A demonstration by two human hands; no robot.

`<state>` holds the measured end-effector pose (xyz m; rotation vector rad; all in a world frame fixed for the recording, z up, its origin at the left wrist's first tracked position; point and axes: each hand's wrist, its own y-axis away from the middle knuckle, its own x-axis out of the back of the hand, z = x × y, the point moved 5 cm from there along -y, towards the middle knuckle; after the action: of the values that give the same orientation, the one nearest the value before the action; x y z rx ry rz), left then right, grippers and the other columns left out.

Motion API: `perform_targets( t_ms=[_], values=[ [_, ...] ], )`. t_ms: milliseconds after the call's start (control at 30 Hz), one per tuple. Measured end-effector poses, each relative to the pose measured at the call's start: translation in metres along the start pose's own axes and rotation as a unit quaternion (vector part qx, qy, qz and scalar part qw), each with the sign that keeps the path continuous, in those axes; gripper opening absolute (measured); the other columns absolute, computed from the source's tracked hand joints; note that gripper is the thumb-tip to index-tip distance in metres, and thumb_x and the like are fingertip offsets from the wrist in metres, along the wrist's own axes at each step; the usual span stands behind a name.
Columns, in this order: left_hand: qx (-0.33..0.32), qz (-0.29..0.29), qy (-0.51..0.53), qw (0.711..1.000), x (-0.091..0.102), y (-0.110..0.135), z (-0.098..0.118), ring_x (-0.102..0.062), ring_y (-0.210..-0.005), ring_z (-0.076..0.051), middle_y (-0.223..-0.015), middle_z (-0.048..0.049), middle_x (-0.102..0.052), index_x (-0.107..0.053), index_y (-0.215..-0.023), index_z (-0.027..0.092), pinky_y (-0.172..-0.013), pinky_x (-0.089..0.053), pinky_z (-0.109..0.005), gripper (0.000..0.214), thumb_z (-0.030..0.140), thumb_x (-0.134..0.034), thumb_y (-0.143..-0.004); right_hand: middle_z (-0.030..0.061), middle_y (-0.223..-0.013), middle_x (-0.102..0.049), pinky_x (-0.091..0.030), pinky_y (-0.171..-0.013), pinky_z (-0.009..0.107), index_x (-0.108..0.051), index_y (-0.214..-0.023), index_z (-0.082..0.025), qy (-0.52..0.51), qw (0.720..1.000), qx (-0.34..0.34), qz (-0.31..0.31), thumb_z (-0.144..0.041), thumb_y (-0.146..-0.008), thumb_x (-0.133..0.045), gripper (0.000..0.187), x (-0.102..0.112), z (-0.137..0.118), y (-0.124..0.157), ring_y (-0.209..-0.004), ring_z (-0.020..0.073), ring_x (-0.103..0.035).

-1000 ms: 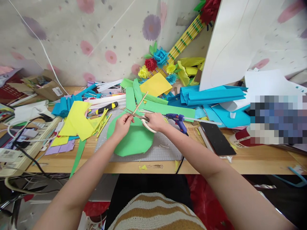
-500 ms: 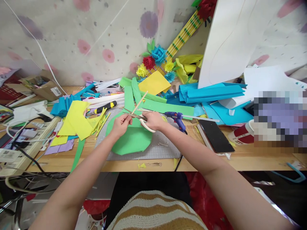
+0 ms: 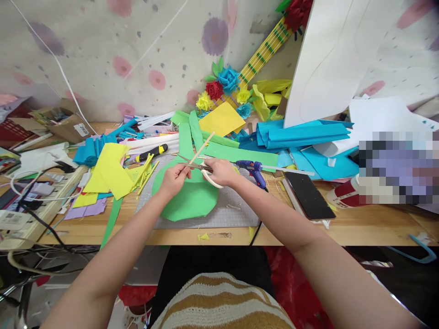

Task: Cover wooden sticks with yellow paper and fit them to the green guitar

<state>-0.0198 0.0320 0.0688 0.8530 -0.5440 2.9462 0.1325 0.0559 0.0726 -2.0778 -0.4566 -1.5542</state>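
My left hand (image 3: 174, 179) pinches the lower end of a thin pale wooden stick (image 3: 203, 147), which slants up to the right. In my right hand (image 3: 220, 172) is a pair of scissors (image 3: 211, 179) with white handles. Their parted blades cross the stick close to my left fingertips. Both hands hover over a rounded green paper shape (image 3: 190, 201), which lies on a grey cutting mat (image 3: 236, 214). Long green strips (image 3: 185, 138) run back from that shape.
A blue glue gun (image 3: 252, 170) and a black phone (image 3: 310, 194) lie to the right, near a red-and-white cup (image 3: 343, 192). Yellow paper (image 3: 108, 171) and a yellow-black cutter (image 3: 151, 153) are left. Behind stands a flower-decorated paper guitar (image 3: 264, 55) beside a tall white board (image 3: 322, 59).
The view has shifted very slightly. Both hands, the stick and the scissors keep nearly the same position.
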Motion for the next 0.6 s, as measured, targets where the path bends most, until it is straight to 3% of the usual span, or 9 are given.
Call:
perform_targets(
  t_ms=[133,367,600],
  values=[
    [-0.003,-0.024,0.012,1.000,-0.004,0.000,0.002,-0.039,-0.048,-0.009,-0.050,0.0020,-0.044,-0.053,-0.057,0.016,-0.049,-0.030,-0.022,0.031,0.032,-0.041,-0.081,0.0044,-0.091,-0.063,-0.031,-0.061,0.025,-0.055,-0.088,-0.020,-0.015,1.000,0.008,0.003,-0.039,-0.079,-0.041,0.026,-0.001,0.003,0.003,-0.077,0.0172,-0.054],
    [-0.018,-0.019,-0.021,0.999,-0.004,0.001,0.010,-0.041,-0.049,-0.009,-0.052,0.0019,-0.047,-0.052,-0.058,0.016,-0.049,-0.031,-0.022,0.028,0.027,-0.042,-0.081,0.0065,-0.086,-0.065,-0.032,-0.063,0.026,-0.057,-0.082,-0.019,0.019,0.999,-0.029,-0.015,-0.042,-0.080,-0.038,0.030,-0.005,0.000,0.006,-0.076,0.0186,-0.055],
    [-0.018,0.003,-0.004,1.000,-0.002,0.002,0.008,-0.040,-0.050,-0.009,-0.053,0.0013,-0.047,-0.052,-0.058,0.016,-0.049,-0.031,-0.022,0.029,0.029,-0.041,-0.082,0.0064,-0.081,-0.065,-0.031,-0.061,0.027,-0.058,-0.079,-0.018,0.033,0.999,-0.021,-0.017,-0.042,-0.079,-0.038,0.031,-0.002,-0.003,0.003,-0.073,0.0191,-0.056]
  ],
)
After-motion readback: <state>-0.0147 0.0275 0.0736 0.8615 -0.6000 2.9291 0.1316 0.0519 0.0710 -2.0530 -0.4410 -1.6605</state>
